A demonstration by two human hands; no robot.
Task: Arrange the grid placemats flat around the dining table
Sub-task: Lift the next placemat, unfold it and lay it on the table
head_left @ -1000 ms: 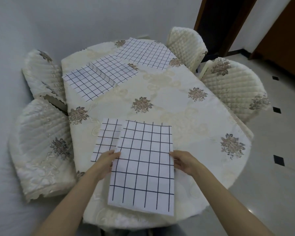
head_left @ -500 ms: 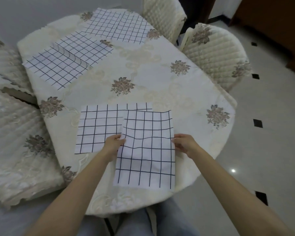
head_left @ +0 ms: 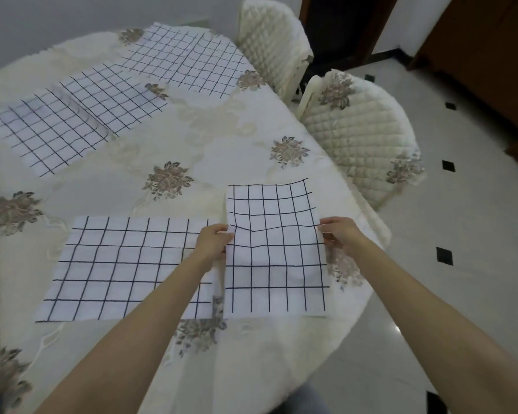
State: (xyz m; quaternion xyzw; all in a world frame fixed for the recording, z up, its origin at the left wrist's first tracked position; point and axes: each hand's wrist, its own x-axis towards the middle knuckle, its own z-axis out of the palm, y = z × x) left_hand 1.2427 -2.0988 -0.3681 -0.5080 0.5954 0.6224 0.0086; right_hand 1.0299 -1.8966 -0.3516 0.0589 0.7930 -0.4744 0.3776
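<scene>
So the step in hand looks like placing the near-right mat [head_left: 274,249]: the left hand [head_left: 213,245] pinches its left edge and the right hand [head_left: 338,234] pinches the right edge, both about halfway up. It sits at the table [head_left: 216,144] edge closest to the person, just beside another mat [head_left: 126,267] that already lies flat on the left, and the two look like they're touching or nearly so. The held one isn't flat yet; there's a ripple across the middle between the hands. Two more mats [head_left: 75,118] [head_left: 186,59] are laid out on the far side. I'd guess the next move is pulling the edges apart to take that ripple out, then letting go without dragging the tablecloth along.
</scene>
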